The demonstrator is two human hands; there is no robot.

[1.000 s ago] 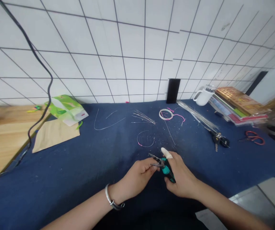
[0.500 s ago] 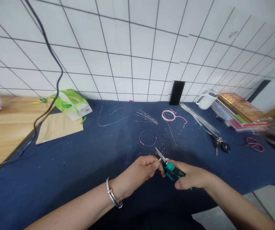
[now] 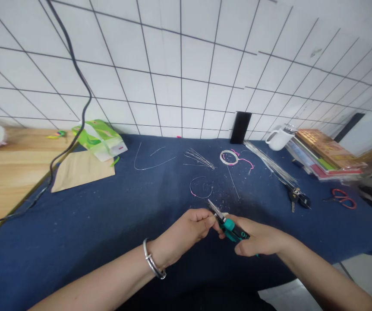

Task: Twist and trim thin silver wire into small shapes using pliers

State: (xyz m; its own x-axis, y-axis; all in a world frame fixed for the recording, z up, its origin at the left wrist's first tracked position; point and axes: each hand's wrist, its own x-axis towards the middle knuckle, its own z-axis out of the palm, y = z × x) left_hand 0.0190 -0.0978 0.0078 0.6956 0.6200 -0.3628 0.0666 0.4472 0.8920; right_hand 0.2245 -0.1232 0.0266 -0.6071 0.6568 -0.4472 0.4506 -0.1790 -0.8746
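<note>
My right hand is wrapped round green-and-black pliers, whose metal jaws point up and left. Beside the jaws, my left hand is closed in a pinch on a small silvery piece, too small to make out. A silver bangle circles the left wrist. Just beyond the hands, a thin curved wire with pink beads lies on the blue cloth. Farther back are a bundle of short wires and a white ring with small pink beads inside.
Long wires run toward keys at the right, near red-handled scissors. A white mug, stacked books and a black block stand at the back. A green bag and brown paper lie left.
The pliers' handles and jaws look slightly closer together. The view has shifted a little, moving the background slightly right. Both hands keep their holds.
</note>
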